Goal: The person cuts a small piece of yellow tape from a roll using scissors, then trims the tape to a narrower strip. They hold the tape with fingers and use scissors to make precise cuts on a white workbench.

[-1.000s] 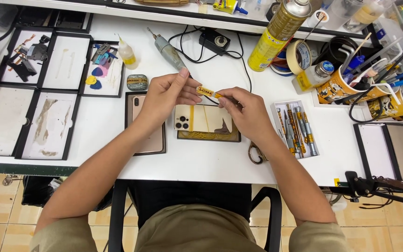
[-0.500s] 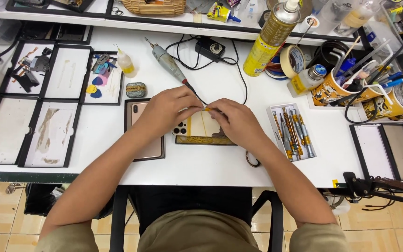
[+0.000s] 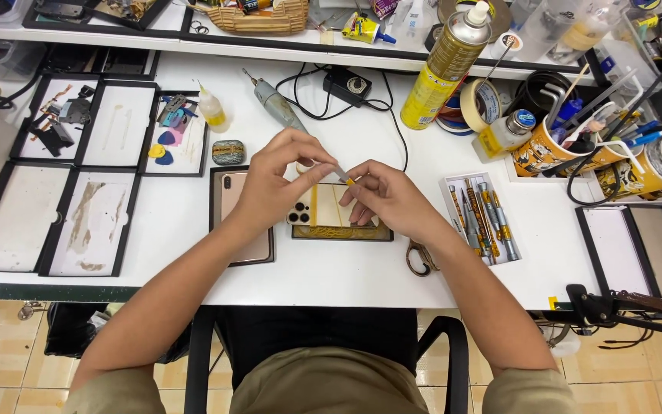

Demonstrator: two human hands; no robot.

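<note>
Both hands meet over the middle of the white table (image 3: 362,276), pinching one slim tool (image 3: 343,178) between them: the left hand (image 3: 277,180) grips its grey end with fingers closed, the right hand (image 3: 385,201) holds the yellow-tipped end. Directly beneath lies a gold phone back (image 3: 331,218), camera holes at its left edge, beside a phone (image 3: 233,207) lying flat. A screwdriver tray (image 3: 480,218) sits just right of the right wrist; scissors (image 3: 421,258) lie near the table's front edge. Bare tabletop opens behind the hands.
</note>
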